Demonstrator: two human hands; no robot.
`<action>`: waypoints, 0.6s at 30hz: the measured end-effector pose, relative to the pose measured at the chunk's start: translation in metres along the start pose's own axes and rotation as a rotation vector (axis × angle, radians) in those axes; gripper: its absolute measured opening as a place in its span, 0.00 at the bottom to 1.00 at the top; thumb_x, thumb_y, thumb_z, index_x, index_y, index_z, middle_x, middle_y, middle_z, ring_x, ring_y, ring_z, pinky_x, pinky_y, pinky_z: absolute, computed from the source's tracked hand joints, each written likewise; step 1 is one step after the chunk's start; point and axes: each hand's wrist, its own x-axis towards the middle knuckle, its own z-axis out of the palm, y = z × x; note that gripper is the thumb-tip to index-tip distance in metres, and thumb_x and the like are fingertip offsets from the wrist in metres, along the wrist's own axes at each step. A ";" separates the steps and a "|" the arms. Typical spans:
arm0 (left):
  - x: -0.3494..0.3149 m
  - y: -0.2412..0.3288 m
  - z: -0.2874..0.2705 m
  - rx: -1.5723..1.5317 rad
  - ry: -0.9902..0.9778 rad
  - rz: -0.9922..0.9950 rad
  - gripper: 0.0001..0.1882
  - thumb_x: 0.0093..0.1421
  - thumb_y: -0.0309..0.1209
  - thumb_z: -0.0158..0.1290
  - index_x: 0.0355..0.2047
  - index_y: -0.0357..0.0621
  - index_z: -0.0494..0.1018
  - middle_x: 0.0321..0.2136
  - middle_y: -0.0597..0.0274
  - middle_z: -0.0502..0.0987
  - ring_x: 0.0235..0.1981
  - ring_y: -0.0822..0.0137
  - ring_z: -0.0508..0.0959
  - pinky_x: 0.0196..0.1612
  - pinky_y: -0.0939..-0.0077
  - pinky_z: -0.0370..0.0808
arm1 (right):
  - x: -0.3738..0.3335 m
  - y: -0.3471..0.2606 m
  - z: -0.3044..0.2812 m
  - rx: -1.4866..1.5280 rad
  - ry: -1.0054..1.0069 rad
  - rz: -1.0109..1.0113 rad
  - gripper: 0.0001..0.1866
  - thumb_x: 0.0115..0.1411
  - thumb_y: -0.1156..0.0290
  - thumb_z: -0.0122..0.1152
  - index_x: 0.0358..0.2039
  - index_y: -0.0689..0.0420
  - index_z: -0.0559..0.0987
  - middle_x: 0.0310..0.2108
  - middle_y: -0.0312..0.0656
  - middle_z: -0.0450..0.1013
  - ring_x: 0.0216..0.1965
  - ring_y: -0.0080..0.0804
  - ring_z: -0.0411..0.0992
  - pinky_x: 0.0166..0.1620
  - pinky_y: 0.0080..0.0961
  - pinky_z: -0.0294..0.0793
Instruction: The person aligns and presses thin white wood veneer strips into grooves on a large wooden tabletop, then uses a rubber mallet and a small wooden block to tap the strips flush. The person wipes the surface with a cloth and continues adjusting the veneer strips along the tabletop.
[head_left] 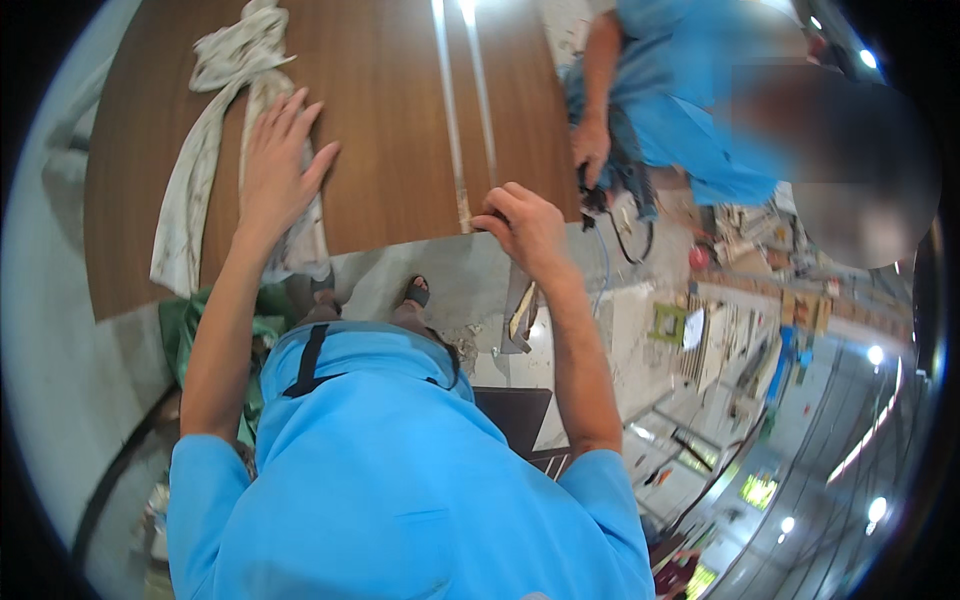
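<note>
A brown wood-grain board [390, 130] lies in front of me. Two narrow shiny strips [449, 110] run along it from the far side toward its near edge. My left hand [283, 165] rests flat with fingers spread, partly over a stained white cloth [205, 190] that lies knotted on the board's left part. At the near edge, my right hand [522, 225] is closed, fingers curled and thumb tip beside the end of the left strip. Whatever it may pinch is too small to make out.
On the right, a co-worker in a blue shirt [690, 140] holds a dark tool [592, 190] close to the board's edge. Green fabric [185, 340] hangs at my left below the board. Scrap pieces [740, 235] and a green crate [668, 323] are farther right on the floor.
</note>
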 end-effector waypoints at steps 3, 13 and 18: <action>0.003 -0.001 0.006 0.021 0.050 -0.012 0.26 0.65 0.41 0.59 0.61 0.45 0.73 0.67 0.55 0.68 0.71 0.50 0.63 0.72 0.54 0.57 | 0.011 0.004 -0.004 0.079 -0.062 -0.128 0.11 0.57 0.67 0.71 0.29 0.57 0.76 0.28 0.43 0.70 0.33 0.45 0.74 0.35 0.40 0.73; 0.003 0.001 0.010 0.094 0.113 -0.005 0.25 0.65 0.43 0.59 0.60 0.48 0.74 0.66 0.59 0.71 0.69 0.54 0.66 0.72 0.57 0.60 | 0.013 0.008 -0.001 0.108 -0.069 -0.318 0.11 0.58 0.76 0.68 0.30 0.59 0.72 0.29 0.44 0.68 0.35 0.46 0.73 0.36 0.41 0.73; 0.003 0.004 0.008 0.082 0.107 -0.005 0.25 0.66 0.44 0.59 0.60 0.48 0.75 0.66 0.60 0.71 0.70 0.55 0.66 0.72 0.57 0.60 | 0.014 0.009 0.006 0.124 -0.055 -0.328 0.11 0.58 0.76 0.67 0.31 0.59 0.70 0.30 0.44 0.68 0.35 0.47 0.73 0.36 0.42 0.74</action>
